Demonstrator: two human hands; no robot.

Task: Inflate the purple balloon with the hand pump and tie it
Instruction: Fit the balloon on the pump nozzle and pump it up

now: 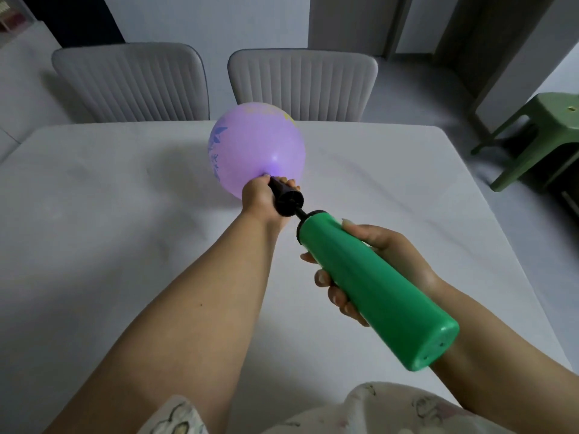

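Note:
A purple balloon (257, 145) with printed patterns is inflated to a round shape and floats above the white table (125, 245). Its neck sits on the black nozzle (286, 198) of a hand pump. My left hand (261, 198) is closed around the nozzle and the balloon's neck. My right hand (379, 261) wraps the green pump body (376, 286), which points toward me. Only a short piece of the black rod shows between the body and the nozzle.
Two grey padded chairs (131, 83) (302, 83) stand at the table's far edge. A green plastic stool (542, 136) is on the floor to the right. A patterned garment shows at the bottom edge.

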